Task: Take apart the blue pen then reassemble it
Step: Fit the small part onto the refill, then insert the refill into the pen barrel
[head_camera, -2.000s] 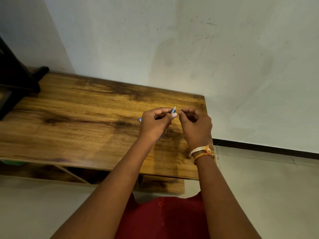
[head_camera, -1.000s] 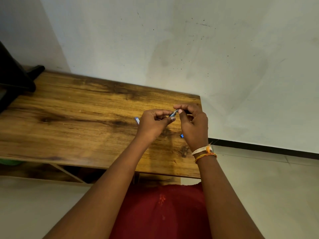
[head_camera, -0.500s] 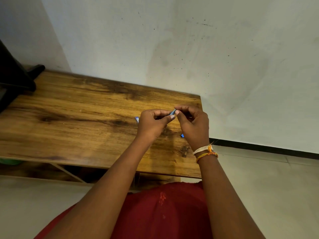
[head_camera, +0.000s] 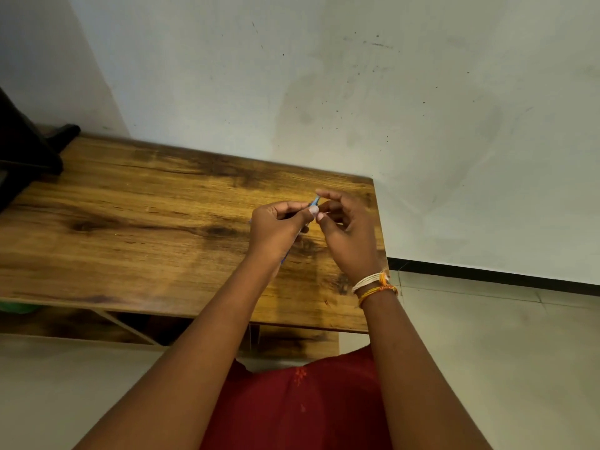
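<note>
While raised just above the wooden table [head_camera: 136,222], left hand [head_camera: 276,228] curled into a closed grip, thumb and forefinger pinching the blue pen [head_camera: 315,201]. Only a short pale-blue tip of the pen visible, poking up and slightly rightward out of that pinch; a thin blue sliver also seen below the left grip near the wrist, rest of the barrel hidden inside the fist. Far to the left of the grip, at the table's back corner, a black object [head_camera: 22,157], cut off by the frame edge. Below the left grip, the table's front edge and a lower shelf [head_camera: 292,344] underneath, with something green [head_camera: 16,307] at the far left under the tabletop.

Immediately right of the left grip, right hand [head_camera: 349,235], fingers loosely curled and partly spread, forefinger arched over the pen tip, thumb tip touching or nearly touching the left thumb. Whether the right fingers actually clamp the pen tip: cannot tell, contact hidden by the fingers. On the right wrist, white and orange thread bracelets [head_camera: 375,284]. Behind both grips, a scuffed white wall [head_camera: 422,125]; right of the right grip, pale floor tiles [head_camera: 503,352] past the table's end. Beneath the forearms, red clothing [head_camera: 302,407].
</note>
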